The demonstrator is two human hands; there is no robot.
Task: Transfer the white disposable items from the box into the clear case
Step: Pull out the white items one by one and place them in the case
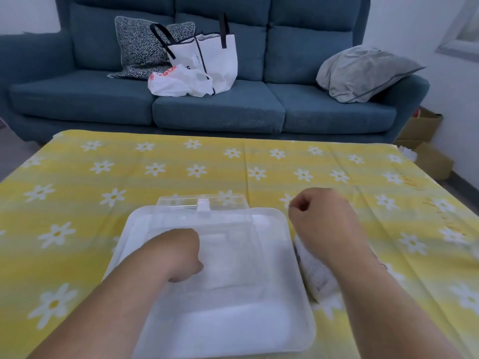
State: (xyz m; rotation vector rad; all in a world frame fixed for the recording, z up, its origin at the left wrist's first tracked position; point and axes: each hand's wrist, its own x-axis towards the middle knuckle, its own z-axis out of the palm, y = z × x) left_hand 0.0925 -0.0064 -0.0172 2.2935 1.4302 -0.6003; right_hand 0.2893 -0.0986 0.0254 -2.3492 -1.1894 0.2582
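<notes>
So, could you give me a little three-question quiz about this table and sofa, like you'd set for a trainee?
1. True or false: the left hand is over the translucent white plastic box.
2. What stands on the blue fabric sofa? A) a white tote bag with black handles B) a red suitcase C) a laptop
3. Fill in: the yellow tablecloth is printed with white ____.

Key: 1 true; 2 A; 3 daisies.
</notes>
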